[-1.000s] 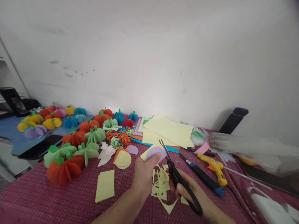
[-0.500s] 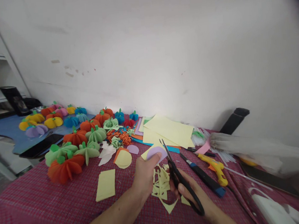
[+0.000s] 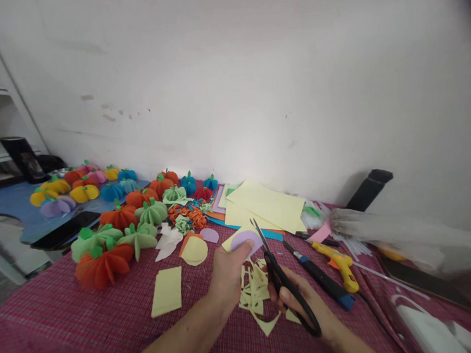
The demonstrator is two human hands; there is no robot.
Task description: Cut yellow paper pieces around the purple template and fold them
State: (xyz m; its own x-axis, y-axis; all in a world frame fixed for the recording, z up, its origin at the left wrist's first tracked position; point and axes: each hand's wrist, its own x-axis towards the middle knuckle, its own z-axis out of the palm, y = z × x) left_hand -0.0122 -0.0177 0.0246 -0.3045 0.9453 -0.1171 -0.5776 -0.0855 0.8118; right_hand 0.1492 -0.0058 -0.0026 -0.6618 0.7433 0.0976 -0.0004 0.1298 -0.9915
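Note:
Between thumb and fingers, my left hand (image 3: 227,271) pinches a purple paper circle (image 3: 241,240) together with a yellow paper piece (image 3: 229,244) that sticks out behind it. My right hand (image 3: 299,298) grips black-handled scissors (image 3: 275,270), their blades slightly apart and pointing up beside the right edge of the purple circle. Yellow paper scraps (image 3: 255,291) lie on the cloth below and between my hands. To the left are a stack of yellow paper rectangles (image 3: 166,292) and some cut yellow circles (image 3: 195,251), with orange paper under them.
Several paper pumpkins (image 3: 106,261) fill the left side. Yellow sheets (image 3: 267,204) lie at the back by the wall. On the right are a blue-and-black utility knife (image 3: 324,281), a yellow glue gun (image 3: 338,264) and a clear plastic bag (image 3: 390,228). A phone (image 3: 65,229) rests on the blue table.
Almost nothing differs. The scissors and my right hand have shifted very slightly; my left hand still holds the paper in the same place.

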